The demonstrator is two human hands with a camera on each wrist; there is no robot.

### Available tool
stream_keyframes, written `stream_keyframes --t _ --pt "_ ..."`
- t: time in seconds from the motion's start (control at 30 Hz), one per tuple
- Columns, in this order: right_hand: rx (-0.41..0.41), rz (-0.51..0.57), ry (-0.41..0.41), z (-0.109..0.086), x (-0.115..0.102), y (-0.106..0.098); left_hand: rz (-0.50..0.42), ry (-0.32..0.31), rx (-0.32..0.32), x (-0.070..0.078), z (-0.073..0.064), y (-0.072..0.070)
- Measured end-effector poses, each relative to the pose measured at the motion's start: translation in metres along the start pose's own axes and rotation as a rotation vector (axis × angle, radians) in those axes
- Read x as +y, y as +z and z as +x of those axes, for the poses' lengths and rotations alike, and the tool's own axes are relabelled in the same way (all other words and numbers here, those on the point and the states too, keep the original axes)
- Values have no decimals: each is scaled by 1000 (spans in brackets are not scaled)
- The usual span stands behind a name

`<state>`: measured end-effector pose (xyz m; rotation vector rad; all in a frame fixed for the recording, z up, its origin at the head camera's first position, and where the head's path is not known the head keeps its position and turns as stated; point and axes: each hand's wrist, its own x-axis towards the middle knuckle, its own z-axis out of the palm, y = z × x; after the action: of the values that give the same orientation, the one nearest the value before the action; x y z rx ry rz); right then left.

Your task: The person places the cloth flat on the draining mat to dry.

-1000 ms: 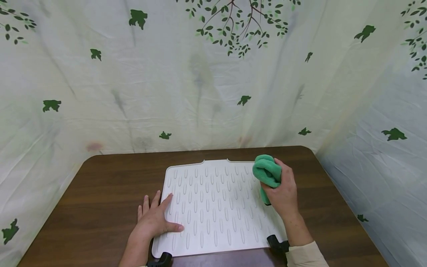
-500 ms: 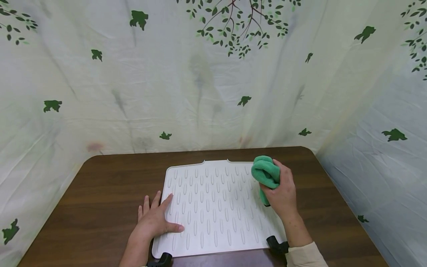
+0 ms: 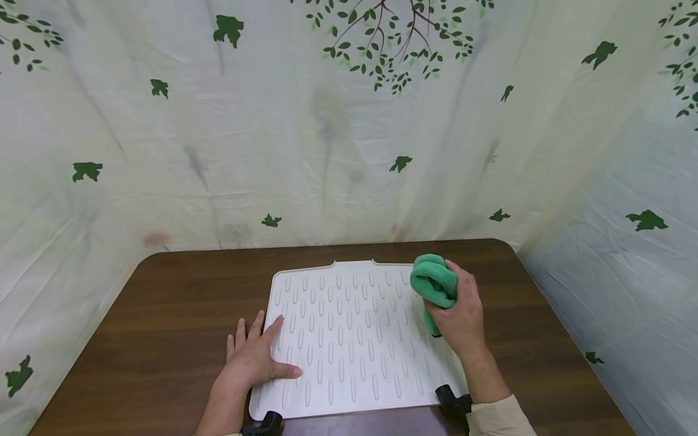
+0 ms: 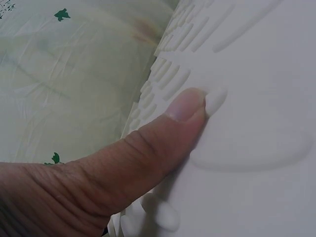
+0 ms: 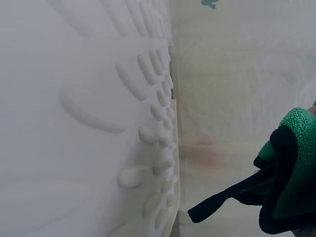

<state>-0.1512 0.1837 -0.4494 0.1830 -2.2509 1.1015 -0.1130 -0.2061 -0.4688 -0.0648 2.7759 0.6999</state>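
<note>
A white tray [image 3: 349,345] with rows of raised oval ridges lies flat on the table. My left hand [image 3: 251,357] rests on its left edge with fingers spread and the thumb on the ridged surface. In the left wrist view that thumb [image 4: 148,148] touches the white surface beside a ridge. My right hand [image 3: 463,312] grips a folded green cloth [image 3: 433,281] at the tray's upper right. The right wrist view shows the cloth's dark edging and a hanging dark loop [image 5: 217,202]. Parts of the right hand's fingers are hidden behind the cloth.
The brown wooden table [image 3: 185,315] extends around the tray on both sides. Behind it hangs a pale curtain [image 3: 349,151] printed with green leaves. A black wrist mount [image 3: 452,399] sits by the right wrist, another [image 3: 264,424] by the left.
The right hand and the green cloth have shifted very slightly left over the last second. The left hand and tray stay in place.
</note>
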Motion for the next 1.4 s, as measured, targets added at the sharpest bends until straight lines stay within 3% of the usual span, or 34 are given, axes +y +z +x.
stream_keyframes --t 0.23,0.4,0.53,0.93,1.23,1.4 --pt "-23 -12 19 -3 -5 5 7 0 -1 1 0 -1" --pt "-66 -51 -67 -7 -12 14 9 4 0 0 0 -1" --pt "-52 -71 -112 -9 -13 17 6 12 4 1 1 0" --pt "-55 -70 -111 -10 -14 18 -1 6 0 1 0 -1" --pt "-125 -73 -148 -15 -21 26 -2 8 1 -1 0 -1" --pt "-140 -73 -126 -16 -22 26 -6 1 -4 0 0 -1"
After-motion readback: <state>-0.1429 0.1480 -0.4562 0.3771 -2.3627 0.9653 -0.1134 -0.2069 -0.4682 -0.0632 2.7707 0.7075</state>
